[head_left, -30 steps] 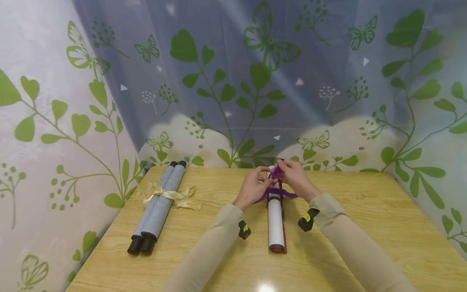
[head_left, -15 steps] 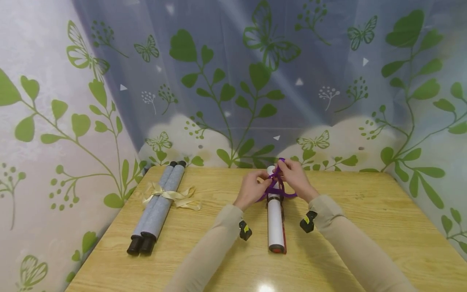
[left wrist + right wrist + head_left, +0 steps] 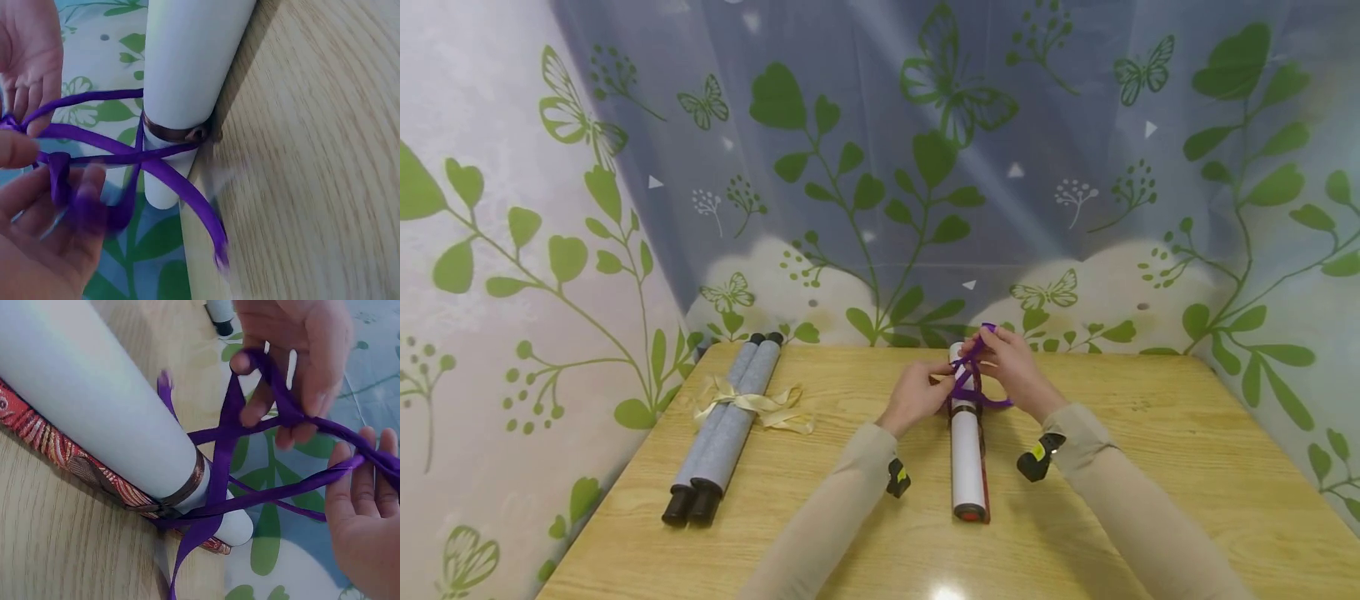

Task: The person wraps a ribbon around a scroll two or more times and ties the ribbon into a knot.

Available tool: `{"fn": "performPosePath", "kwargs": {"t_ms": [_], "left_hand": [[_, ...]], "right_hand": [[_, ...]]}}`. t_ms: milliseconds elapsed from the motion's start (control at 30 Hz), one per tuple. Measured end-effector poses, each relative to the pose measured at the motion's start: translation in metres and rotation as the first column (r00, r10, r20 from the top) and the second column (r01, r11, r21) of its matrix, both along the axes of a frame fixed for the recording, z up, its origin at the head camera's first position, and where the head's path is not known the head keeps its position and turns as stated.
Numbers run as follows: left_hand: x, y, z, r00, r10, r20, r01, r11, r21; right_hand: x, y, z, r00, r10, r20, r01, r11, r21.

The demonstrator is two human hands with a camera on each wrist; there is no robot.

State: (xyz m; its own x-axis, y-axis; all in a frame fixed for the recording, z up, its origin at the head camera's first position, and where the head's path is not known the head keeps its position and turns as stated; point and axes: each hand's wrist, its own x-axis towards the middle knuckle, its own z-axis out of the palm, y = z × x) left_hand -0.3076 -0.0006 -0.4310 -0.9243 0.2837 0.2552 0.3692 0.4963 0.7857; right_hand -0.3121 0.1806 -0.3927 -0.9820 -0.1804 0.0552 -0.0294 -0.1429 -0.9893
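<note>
A white roll (image 3: 967, 462) lies lengthwise on the table, with a red and gold patterned strip (image 3: 69, 453) along its side. A brown band (image 3: 165, 132) goes round the roll. Purple ribbon (image 3: 997, 403) crosses over the roll near its far end, looped between both hands. My left hand (image 3: 916, 398), left of the roll, holds a bend of ribbon between thumb and fingers. To the right, my right hand (image 3: 1013, 367) pinches another length, raised above the roll. In the right wrist view the ribbon runs over the fingers of my right hand (image 3: 369, 512); its thumb is hidden there.
Two grey rolls (image 3: 737, 417) with black ends lie side by side at the left, tied with a cream ribbon (image 3: 760, 402). A patterned cloth backdrop (image 3: 865, 167) hangs behind the wooden table (image 3: 1165, 467) and along its sides.
My left hand has drawn slightly nearer and to the left. The right hand has shifted a little to the right with its ribbon. The purple strands between the hands now cross more openly above the roll.
</note>
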Motion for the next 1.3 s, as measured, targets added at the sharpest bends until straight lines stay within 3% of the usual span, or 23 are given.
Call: {"fn": "performPosePath", "kwargs": {"t_ms": [100,167,233,300,400,500,633,700,733,800,867,900,933,1000,1100,1300], "left_hand": [[-0.001,-0.004,0.002,0.990,0.135,-0.051,-0.136,0.991,-0.009],[-0.002,-0.008,0.005,0.970,0.216,-0.110,-0.217,0.976,-0.001],[-0.005,-0.012,0.007,0.949,0.269,-0.162,-0.266,0.963,0.043],[-0.007,-0.016,0.010,0.940,0.289,-0.183,-0.272,0.955,0.116],[-0.010,-0.023,0.012,0.945,0.285,-0.158,-0.242,0.939,0.243],[-0.013,-0.029,0.015,0.962,0.264,-0.068,-0.221,0.902,0.371],[-0.015,-0.035,0.021,0.989,0.133,0.066,-0.147,0.828,0.541],[-0.017,-0.039,0.024,0.993,0.057,0.102,-0.105,0.814,0.571],[-0.017,-0.041,0.025,0.994,0.037,0.106,-0.090,0.824,0.559],[-0.019,-0.047,0.027,0.997,0.037,0.069,-0.065,0.888,0.455],[-0.021,-0.055,0.030,0.999,0.037,-0.001,-0.035,0.958,0.283],[-0.022,-0.059,0.032,0.999,0.031,-0.041,-0.023,0.985,0.168],[-0.023,-0.064,0.035,0.995,0.022,-0.099,-0.018,0.999,0.046],[-0.027,-0.074,0.039,0.983,-0.022,-0.183,-0.006,0.988,-0.156],[-0.030,-0.088,0.045,0.964,-0.074,-0.256,-0.018,0.940,-0.340],[-0.031,-0.106,0.042,0.938,-0.053,-0.343,-0.115,0.885,-0.451]], "right_hand": [[0.002,0.009,0.003,0.999,0.035,0.036,-0.031,0.994,-0.101],[0.003,0.016,0.005,0.997,0.054,0.051,-0.045,0.986,-0.159],[0.004,0.024,0.007,0.995,0.073,0.063,-0.057,0.973,-0.225],[0.004,0.031,0.008,0.994,0.078,0.075,-0.053,0.956,-0.288],[0.004,0.040,0.011,0.993,0.075,0.095,-0.034,0.924,-0.382],[0.004,0.049,0.012,0.992,0.064,0.110,-0.010,0.898,-0.439],[0.006,0.063,0.013,0.993,0.050,0.111,0.011,0.871,-0.490],[0.008,0.069,0.012,0.993,0.049,0.109,0.013,0.860,-0.510],[0.008,0.072,0.012,0.993,0.050,0.105,0.011,0.858,-0.514],[0.009,0.078,0.011,0.993,0.056,0.108,0.010,0.848,-0.530],[0.010,0.086,0.011,0.992,0.055,0.111,0.013,0.845,-0.535],[0.010,0.089,0.011,0.992,0.052,0.112,0.016,0.845,-0.534],[0.011,0.093,0.011,0.993,0.048,0.112,0.019,0.846,-0.532],[0.012,0.100,0.012,0.993,0.039,0.115,0.027,0.852,-0.523],[0.015,0.109,0.012,0.992,0.027,0.120,0.034,0.878,-0.477],[0.018,0.119,0.006,0.985,0.006,0.175,0.059,0.929,-0.366]]}}
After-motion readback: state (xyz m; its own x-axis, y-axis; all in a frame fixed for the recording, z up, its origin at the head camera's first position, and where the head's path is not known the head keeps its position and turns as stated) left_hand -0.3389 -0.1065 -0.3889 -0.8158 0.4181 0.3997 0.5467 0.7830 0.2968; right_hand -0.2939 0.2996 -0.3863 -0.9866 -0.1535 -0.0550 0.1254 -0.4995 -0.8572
